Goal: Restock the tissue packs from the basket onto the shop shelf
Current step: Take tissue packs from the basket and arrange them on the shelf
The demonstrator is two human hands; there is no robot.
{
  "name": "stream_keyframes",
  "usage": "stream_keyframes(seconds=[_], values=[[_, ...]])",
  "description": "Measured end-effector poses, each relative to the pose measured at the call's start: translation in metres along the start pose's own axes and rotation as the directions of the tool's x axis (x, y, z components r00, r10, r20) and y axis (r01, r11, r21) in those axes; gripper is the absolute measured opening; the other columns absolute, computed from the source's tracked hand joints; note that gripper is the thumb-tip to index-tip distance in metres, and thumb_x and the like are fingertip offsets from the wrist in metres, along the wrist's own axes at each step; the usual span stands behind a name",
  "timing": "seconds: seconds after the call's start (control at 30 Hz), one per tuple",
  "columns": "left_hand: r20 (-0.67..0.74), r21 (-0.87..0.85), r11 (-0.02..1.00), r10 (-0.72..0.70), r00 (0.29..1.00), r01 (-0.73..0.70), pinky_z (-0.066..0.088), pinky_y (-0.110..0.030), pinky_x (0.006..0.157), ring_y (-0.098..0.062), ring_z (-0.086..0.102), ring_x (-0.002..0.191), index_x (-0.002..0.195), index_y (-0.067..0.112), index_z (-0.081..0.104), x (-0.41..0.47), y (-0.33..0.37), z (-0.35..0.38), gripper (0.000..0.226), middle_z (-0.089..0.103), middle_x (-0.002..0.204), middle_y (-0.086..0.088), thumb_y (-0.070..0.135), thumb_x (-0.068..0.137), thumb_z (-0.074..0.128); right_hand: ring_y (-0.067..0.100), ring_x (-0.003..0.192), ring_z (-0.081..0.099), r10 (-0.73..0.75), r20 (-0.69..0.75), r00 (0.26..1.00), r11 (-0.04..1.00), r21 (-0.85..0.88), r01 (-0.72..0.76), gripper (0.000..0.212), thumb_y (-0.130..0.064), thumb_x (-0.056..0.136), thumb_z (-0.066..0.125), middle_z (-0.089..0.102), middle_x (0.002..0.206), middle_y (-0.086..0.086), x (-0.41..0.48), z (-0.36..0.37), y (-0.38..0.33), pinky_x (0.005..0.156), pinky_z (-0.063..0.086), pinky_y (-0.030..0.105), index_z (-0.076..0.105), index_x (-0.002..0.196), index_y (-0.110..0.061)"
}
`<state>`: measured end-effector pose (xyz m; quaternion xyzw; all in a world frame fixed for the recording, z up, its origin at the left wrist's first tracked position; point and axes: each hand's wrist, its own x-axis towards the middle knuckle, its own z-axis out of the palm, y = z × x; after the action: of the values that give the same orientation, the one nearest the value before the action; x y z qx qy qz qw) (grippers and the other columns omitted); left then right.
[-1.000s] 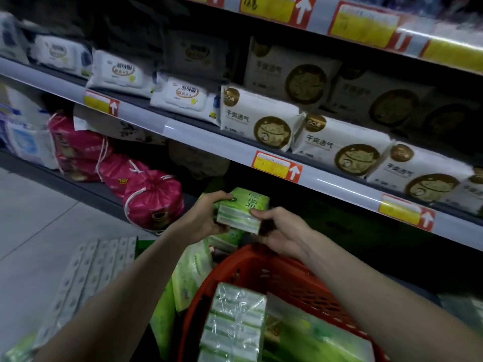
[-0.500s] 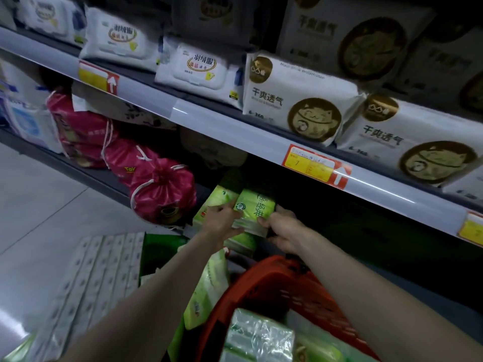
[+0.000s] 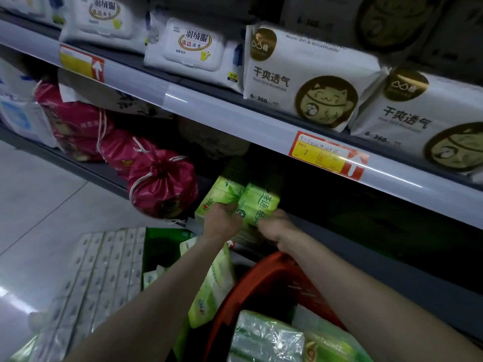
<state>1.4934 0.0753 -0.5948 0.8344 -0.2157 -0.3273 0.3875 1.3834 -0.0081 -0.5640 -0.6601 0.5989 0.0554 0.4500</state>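
**Both hands on a green pack at the lower shelf**

Tissue pack [image 3: 257,205]: green, at the front lip of the lower shelf [image 3: 339,231], under the price rail [image 3: 230,118]. It touches a second green pack [image 3: 222,192] at its 9 o'clock.

Left hand [image 3: 222,220]: fingers curled on the pack's near-left corner. Right hand [image 3: 277,224]: fingers curled over its near-right edge. The backs of both hands face the camera, so the fingertips are mostly hidden.

Around:
- Red drawstring bags [image 3: 162,181] at 9 o'clock of the packs, the nearest just beside the second pack.
- Orange basket [image 3: 261,288] at 6 o'clock, below the right forearm, with clear-wrapped packs [image 3: 266,335] inside, cut off by the frame's bottom edge.
- Another green pack [image 3: 211,283] sits between the left forearm and the basket rim.
- White rolls [image 3: 99,278] on the floor at 7 o'clock.
- Upper shelf: cat-print white packs [image 3: 308,79] at 1 o'clock and a wipes pack [image 3: 188,48] at 11.
- Yellow-and-red price tag [image 3: 326,155] on the rail.

Hard to read: the shelf bay at 3 o'clock of the hands is in deep shadow. What lies behind the green packs cannot be made out.
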Motion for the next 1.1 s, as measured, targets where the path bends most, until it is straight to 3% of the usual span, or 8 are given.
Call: stream_keyframes(seconds=[0.1,0.23,0.4,0.47,0.63,0.83,0.97,1.1], values=[[0.030,0.049,0.998,0.025,0.999,-0.027,0.057,-0.041,0.088,-0.036,0.072,0.101,0.139,0.017,0.065,0.000,-0.003,-0.003,0.051,0.075,0.115,-0.019,0.009,0.089,0.062,0.030,0.135,0.052,-0.003,-0.008,1.000,0.999,-0.051,0.002,0.049,-0.010,0.100,0.052,0.049,0.152,0.014,-0.007,-0.001,-0.002,0.087,0.042,0.024,0.047,0.149,-0.007],[0.070,0.087,0.995,0.046,0.996,-0.052,0.052,-0.035,0.099,-0.028,0.069,0.115,0.141,0.017,0.063,0.001,-0.008,-0.004,0.049,0.072,0.127,-0.016,0.015,0.092,0.068,0.029,0.137,0.051,-0.009,0.003,1.000,0.995,-0.103,0.010,0.050,-0.009,0.100,0.053,0.048,0.153,0.015,-0.011,-0.001,-0.003,0.087,0.041,0.023,0.046,0.149,-0.005],[0.116,0.024,1.000,-0.019,0.993,0.017,0.052,-0.037,0.106,-0.027,0.067,0.119,0.140,0.011,0.064,0.001,-0.007,-0.013,0.051,0.069,0.132,-0.012,0.023,0.091,0.075,0.033,0.133,0.054,-0.030,-0.075,0.997,0.973,-0.229,0.012,0.044,-0.016,0.097,0.061,0.054,0.145,0.016,-0.013,0.005,-0.007,0.100,0.049,0.032,0.055,0.139,-0.004],[0.122,-0.047,0.998,-0.034,0.992,0.040,0.054,-0.041,0.104,-0.028,0.068,0.116,0.131,0.010,0.070,-0.003,-0.006,-0.020,0.042,0.070,0.128,-0.010,0.018,0.091,0.074,0.037,0.138,0.042,-0.078,-0.170,0.982,0.944,-0.329,0.018,0.059,-0.021,0.093,0.069,0.044,0.149,0.019,-0.020,0.007,-0.010,0.108,0.043,0.037,0.048,0.143,0.000],[0.024,-0.069,0.997,-0.017,1.000,0.018,0.057,-0.037,0.096,-0.029,0.069,0.106,0.125,0.014,0.075,-0.011,-0.022,-0.048,0.037,0.072,0.123,-0.013,0.015,0.089,0.069,0.035,0.133,0.038,-0.361,-0.261,0.895,0.861,-0.463,0.212,0.072,-0.031,0.087,0.075,0.039,0.143,0.017,-0.057,0.018,-0.015,0.107,0.042,0.040,0.038,0.143,-0.004],[-0.003,-0.016,1.000,0.023,1.000,-0.023,0.046,-0.027,0.091,-0.022,0.060,0.107,0.125,0.014,0.074,-0.024,-0.029,-0.073,0.036,0.070,0.126,-0.009,0.011,0.091,0.063,0.037,0.125,0.057,-0.494,0.009,0.869,0.721,-0.555,0.416,0.063,-0.021,0.092,0.067,0.047,0.139,0.015,-0.101,0.043,-0.011,0.094,0.052,0.044,0.041,0.147,-0.006],[0.072,0.105,0.994,-0.044,0.996,0.036,0.047,-0.030,0.099,-0.029,0.059,0.122,0.139,0.013,0.063,-0.033,-0.040,-0.074,0.050,0.063,0.137,-0.014,0.023,0.091,0.070,0.035,0.117,0.064,-0.445,0.181,0.877,0.532,-0.735,0.421,0.048,-0.033,0.093,0.063,0.064,0.128,0.014,-0.119,0.041,-0.008,0.093,0.052,0.040,0.059,0.133,-0.007],[0.128,0.148,0.987,-0.080,0.989,0.060,0.055,-0.038,0.098,-0.031,0.067,0.109,0.148,0.009,0.050,-0.033,-0.052,-0.070,0.064,0.065,0.113,-0.012,0.025,0.090,0.071,0.031,0.125,0.061,-0.296,0.206,0.933,0.511,-0.791,0.337,0.048,-0.049,0.093,0.060,0.066,0.130,0.010,-0.122,0.045,-0.012,0.101,0.049,0.039,0.068,0.124,-0.013]])
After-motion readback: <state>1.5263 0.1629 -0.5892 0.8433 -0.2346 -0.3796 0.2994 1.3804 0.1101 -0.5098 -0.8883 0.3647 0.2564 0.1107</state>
